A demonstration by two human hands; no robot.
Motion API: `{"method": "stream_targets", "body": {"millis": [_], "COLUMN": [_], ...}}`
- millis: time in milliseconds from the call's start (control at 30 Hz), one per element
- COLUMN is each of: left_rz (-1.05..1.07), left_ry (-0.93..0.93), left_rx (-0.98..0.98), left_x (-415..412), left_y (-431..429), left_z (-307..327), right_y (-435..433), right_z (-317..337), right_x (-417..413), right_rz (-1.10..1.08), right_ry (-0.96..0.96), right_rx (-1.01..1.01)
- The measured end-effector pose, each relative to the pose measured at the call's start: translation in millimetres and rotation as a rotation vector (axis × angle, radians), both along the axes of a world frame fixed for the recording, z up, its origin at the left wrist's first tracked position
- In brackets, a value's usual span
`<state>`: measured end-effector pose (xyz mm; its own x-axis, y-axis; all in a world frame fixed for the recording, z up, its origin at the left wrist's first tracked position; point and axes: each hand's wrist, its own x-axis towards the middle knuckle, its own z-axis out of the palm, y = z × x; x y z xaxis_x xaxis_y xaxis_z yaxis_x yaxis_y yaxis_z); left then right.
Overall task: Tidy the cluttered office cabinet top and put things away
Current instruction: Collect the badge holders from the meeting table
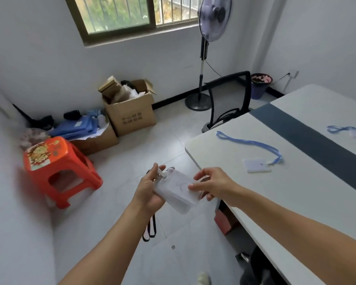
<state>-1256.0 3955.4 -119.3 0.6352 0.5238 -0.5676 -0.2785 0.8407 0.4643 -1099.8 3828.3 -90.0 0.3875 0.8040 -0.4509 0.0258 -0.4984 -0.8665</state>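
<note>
"小心" on cardboard box [132, 117], remainder blurred

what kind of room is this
Most likely a small office or workroom: a long white desk with lanyard badge holders lying on it, a black mesh office chair pushed up to it, and cardboard boxes of odds and ends on the floor by the wall.

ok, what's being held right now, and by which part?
Both hands hold one clear badge holder: the left hand grips its clip end, the right hand pinches the opposite edge. Its dark lanyard hangs below the left hand.
</note>
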Motion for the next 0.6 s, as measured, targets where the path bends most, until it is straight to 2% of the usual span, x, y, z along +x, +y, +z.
{"method": "stream_targets", "body": {"millis": [100, 233, 467, 600], "left_rz": [0.018, 0.006, -0.197, -0.308], "left_ry": [0.005, -0.026, 0.119, 0.218], "left_rx": [-0.004, -0.021, 0.108, 0.074], "left_x": [29.8, 60.1, 134.3, 180.7], "left_y": [36.4, 69.1, 136.9, 184.4], "left_z": [-1.1, -2.9, -14.5, -21.9], "right_y": [35.1, 67.0, 125.7, 153.8], "right_z": [-12.3, -22.7, -41.7, -48.4], "right_x": [23.3, 43.5, 84.5, 117.0], "right_rz": [0.016, 0.046, -0.054, -0.179], "right_ry": [-0.087, 0.103, 0.209, 0.383], "right_rx": [-0.021, -0.081, -0.09, -0.092]}}
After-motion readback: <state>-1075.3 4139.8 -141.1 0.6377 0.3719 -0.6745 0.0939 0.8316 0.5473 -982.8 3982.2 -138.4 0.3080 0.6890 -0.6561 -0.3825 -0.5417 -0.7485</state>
